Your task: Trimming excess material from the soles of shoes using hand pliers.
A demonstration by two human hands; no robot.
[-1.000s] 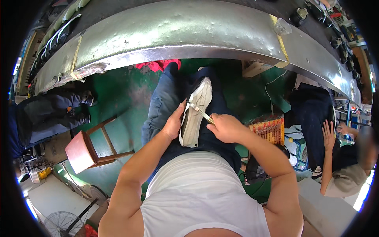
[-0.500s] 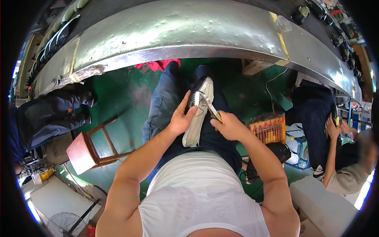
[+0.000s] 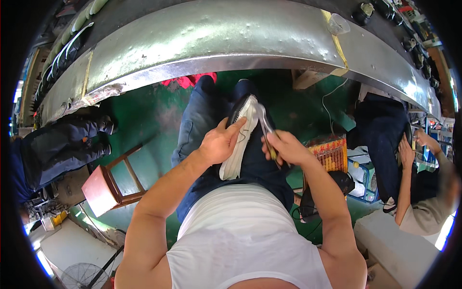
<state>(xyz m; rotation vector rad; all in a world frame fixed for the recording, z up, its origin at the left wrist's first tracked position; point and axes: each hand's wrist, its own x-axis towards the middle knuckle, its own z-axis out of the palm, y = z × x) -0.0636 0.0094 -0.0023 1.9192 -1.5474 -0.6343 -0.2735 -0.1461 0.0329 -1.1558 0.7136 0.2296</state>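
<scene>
A shoe (image 3: 238, 147) with a dark upper lies bottom up along my thighs, its pale underside facing me and its toe pointing away. My left hand (image 3: 219, 144) grips it from the left side, with the index finger laid across the pale underside near the toe half. A thin dark thread or cord curls on that surface. In my right hand (image 3: 288, 147) I hold metal pincers (image 3: 263, 115) with yellowish handles. Their curved head stands at the right edge of the shoe near the toe; whether it touches is unclear.
A metal-topped bench (image 3: 216, 38) runs across the far side, with a plastic cup (image 3: 339, 24) on it. A stool (image 3: 102, 188) stands at left, a beaded seat mat (image 3: 330, 155) at right. A co-worker (image 3: 423, 192) sits at right; another person's legs (image 3: 62, 139) show at left.
My right hand has moved slightly right and the pincers' head has swung from the middle of the underside to its right edge. My left index finger now lies over the underside.
</scene>
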